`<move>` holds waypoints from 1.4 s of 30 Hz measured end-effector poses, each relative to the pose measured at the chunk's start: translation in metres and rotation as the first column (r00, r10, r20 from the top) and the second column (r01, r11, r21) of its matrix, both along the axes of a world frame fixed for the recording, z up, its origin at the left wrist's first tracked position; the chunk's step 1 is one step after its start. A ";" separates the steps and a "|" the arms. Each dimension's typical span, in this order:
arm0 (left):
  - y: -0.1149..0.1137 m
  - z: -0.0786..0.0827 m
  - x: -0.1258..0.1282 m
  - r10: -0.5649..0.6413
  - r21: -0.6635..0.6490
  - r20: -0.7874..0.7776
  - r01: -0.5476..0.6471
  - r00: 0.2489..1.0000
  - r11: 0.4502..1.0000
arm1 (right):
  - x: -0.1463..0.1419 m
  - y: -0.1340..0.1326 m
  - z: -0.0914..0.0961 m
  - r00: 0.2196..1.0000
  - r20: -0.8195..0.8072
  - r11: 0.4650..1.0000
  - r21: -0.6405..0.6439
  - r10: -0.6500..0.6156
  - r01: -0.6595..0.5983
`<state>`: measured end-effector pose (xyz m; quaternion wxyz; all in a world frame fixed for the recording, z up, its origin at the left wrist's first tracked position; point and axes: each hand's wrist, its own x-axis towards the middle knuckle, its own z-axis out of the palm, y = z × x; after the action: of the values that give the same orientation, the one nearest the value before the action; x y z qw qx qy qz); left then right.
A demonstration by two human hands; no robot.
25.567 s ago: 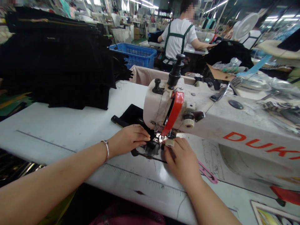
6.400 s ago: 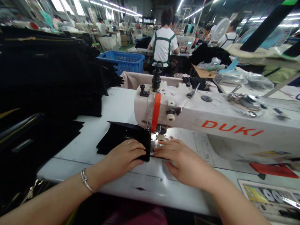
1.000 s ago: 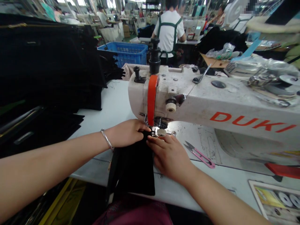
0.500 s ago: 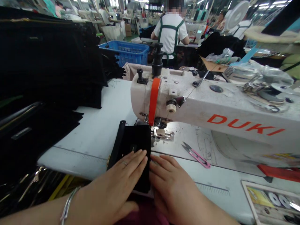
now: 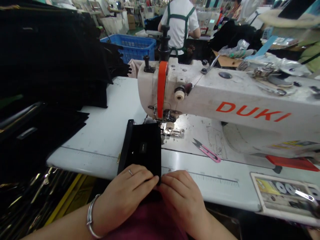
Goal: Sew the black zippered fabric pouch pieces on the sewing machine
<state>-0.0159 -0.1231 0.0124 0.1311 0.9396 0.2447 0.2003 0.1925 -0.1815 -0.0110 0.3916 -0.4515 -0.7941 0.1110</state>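
Note:
A black fabric piece [image 5: 146,140] with a small label and a stiff band down its left side lies flat on the sewing table. Its upper right corner reaches the presser foot [image 5: 172,130] of the white sewing machine [image 5: 200,90]. My left hand [image 5: 132,186], wearing a ring and bracelet, is closed over the piece's near end, thumb and fingers pinching it at the lower right corner. Beside it, my right hand [image 5: 181,196] curls its fingers against the same corner; its fingertips are partly hidden. Pink-handled thread snips [image 5: 207,151] lie right of the presser foot.
Black fabric pieces [image 5: 55,60] are piled high on the left. A blue basket [image 5: 135,46] stands behind the table, with a person in a white shirt [image 5: 178,25] beyond it. A control panel [image 5: 282,196] sits at the table's front right edge.
Both hands have drawn back toward the near end of the fabric, uncovering its label. My left fingers went from lying flat to pinching the corner, and my right fingers have curled. The view tilts lower.

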 end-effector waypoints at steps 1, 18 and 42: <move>0.000 -0.002 0.001 -0.003 -0.002 0.006 0.003 1.000 1.000 | 0.001 -0.001 -0.001 1.000 0.003 1.000 -0.001 0.001 -0.001; 0.011 -0.014 -0.006 -0.104 -0.023 0.058 0.105 0.993 0.994 | 0.003 0.001 -0.004 0.997 0.050 0.999 0.008 0.051 -0.051; 0.084 -0.013 -0.006 -0.222 -0.012 -0.044 0.222 0.974 0.975 | 0.004 0.049 0.011 0.973 0.210 0.993 -0.091 0.099 -0.081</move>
<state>-0.0222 -0.0386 -0.0008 0.1503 0.9649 0.1419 0.1622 0.1965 -0.1328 -0.0002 0.2796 -0.4399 -0.8461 0.1117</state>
